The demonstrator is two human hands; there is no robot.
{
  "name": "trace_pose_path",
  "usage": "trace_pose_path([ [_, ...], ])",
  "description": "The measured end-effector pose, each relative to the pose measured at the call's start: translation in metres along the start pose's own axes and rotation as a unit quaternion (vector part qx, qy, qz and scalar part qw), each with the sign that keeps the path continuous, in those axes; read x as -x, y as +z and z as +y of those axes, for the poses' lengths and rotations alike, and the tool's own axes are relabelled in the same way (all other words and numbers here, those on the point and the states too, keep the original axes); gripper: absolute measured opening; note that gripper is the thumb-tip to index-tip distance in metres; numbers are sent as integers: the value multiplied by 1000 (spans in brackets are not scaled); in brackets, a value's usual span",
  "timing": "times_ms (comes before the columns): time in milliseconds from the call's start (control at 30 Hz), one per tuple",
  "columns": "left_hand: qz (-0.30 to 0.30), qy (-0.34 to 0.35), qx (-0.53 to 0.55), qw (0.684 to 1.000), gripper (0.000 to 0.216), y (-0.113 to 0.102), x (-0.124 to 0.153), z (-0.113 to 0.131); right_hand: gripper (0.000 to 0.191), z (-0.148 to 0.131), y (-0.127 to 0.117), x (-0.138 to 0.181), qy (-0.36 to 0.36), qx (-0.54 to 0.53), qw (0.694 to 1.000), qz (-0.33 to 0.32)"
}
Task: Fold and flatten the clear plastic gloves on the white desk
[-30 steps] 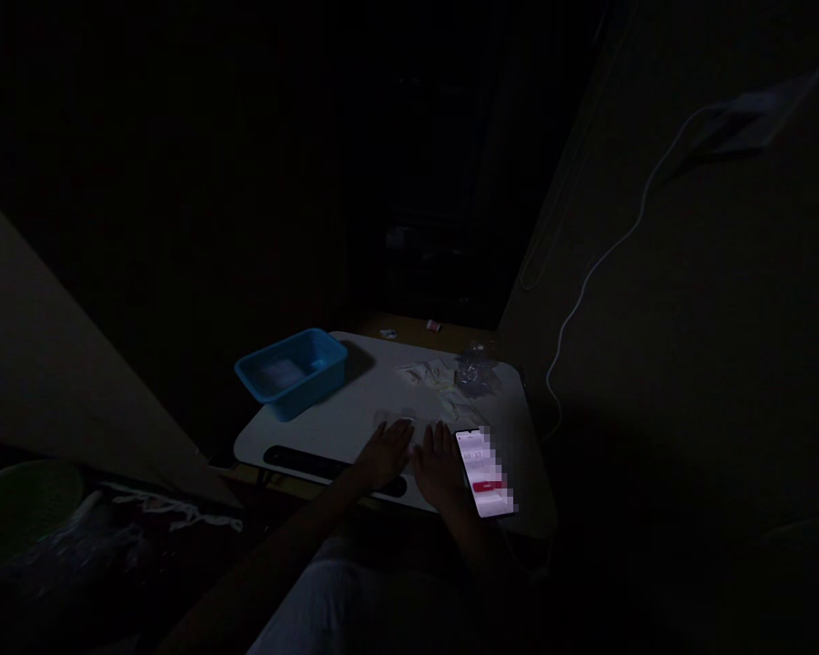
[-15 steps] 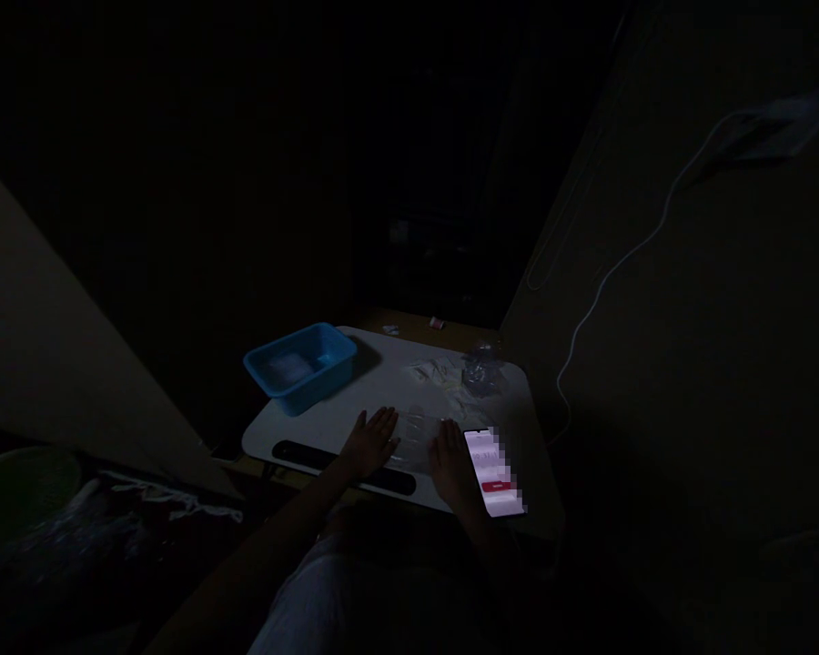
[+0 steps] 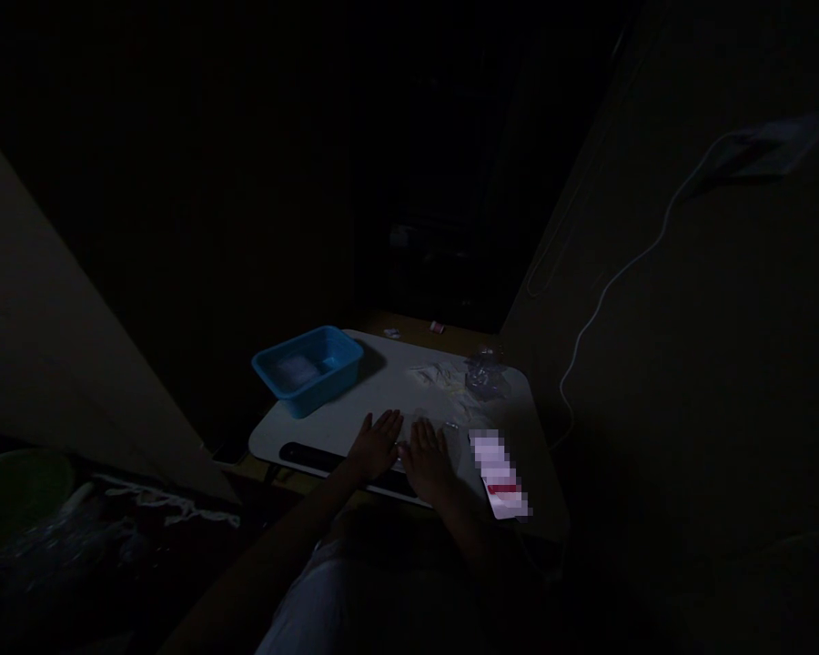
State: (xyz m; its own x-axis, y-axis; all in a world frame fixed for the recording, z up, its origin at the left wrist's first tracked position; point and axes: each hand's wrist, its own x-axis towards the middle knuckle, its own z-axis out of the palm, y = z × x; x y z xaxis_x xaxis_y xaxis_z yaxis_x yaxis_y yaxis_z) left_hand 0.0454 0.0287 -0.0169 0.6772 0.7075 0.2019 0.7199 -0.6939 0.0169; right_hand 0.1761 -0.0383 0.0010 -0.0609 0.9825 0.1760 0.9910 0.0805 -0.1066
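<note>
A blue tub [image 3: 308,368] is set at the desk's [image 3: 382,391] far left corner. At the near edge the left hand [image 3: 375,446] and right hand [image 3: 427,462] are laid flat, fingers extended, nothing gripped, on a faint clear film [image 3: 443,428]. Even pressure is advised, clear of the phone [image 3: 501,473] at the near right corner.

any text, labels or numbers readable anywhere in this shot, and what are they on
Nothing here can be read.
phone screen, beside the right hand: pixelated; only a red bar shows, no legible words or digits.
small packets on the white table: too small and dim to read.
blue tub: no label visible.
</note>
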Motion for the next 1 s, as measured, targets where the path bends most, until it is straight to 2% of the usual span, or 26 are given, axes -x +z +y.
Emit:
trace_pose_path([
  [333,0,-14,-3,1000,50,-1,0,2,59,40,12,13,82,43,995,20],
  [667,16,-8,-4,1000,49,-3,1,3,60,38,8,15,78,35,996,39],
  [867,74,-54,20,996,48,-3,-1,-5,60,37,8,15,86,33,995,35],
  [1000,79,-71,24,994,43,-10,-4,-4,59,36,6,14,83,31,995,36],
])
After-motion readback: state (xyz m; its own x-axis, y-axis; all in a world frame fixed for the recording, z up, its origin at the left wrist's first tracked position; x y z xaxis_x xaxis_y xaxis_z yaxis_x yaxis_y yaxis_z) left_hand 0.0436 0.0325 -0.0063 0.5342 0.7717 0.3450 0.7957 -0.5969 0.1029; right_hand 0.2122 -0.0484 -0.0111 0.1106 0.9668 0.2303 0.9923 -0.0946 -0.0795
